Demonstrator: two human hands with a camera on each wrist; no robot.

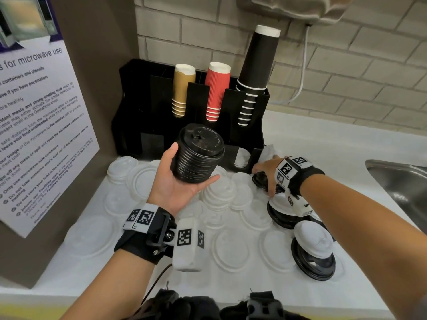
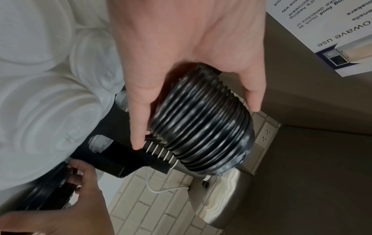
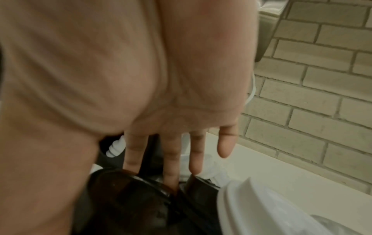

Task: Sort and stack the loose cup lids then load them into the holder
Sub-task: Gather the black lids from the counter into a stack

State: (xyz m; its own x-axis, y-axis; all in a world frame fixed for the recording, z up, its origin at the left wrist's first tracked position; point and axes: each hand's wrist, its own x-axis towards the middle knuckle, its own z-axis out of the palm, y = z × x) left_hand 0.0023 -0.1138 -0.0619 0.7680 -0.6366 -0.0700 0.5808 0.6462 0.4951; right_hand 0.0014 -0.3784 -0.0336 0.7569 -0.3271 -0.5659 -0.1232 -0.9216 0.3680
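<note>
The fingers point(image 2: 138, 124) of the left hand point(image 1: 178, 183) curl under and round a tall stack of black lids point(image 1: 198, 153), thumb on one side, fingers on the other, holding it tilted in the air just in front of the black holder point(image 1: 245, 139). From where I stand that grip looks loose: the stack leans, and if the hand tips further the top lids could slide off and scatter over the white lids point(image 1: 231, 248) spread across the counter point(image 1: 346, 158). The right hand point(image 1: 268, 174) reaches, fingers extended, onto a loose black lid point(image 1: 260, 180) lying by the holder's front corner; whether it has pinched it yet I cannot tell. Its wrist hangs just above a mixed pile, white on black point(image 1: 284, 211), which a careless sweep could topple. The sink point(image 1: 402, 181) sits to the right, so a knocked lid might roll in.
</note>
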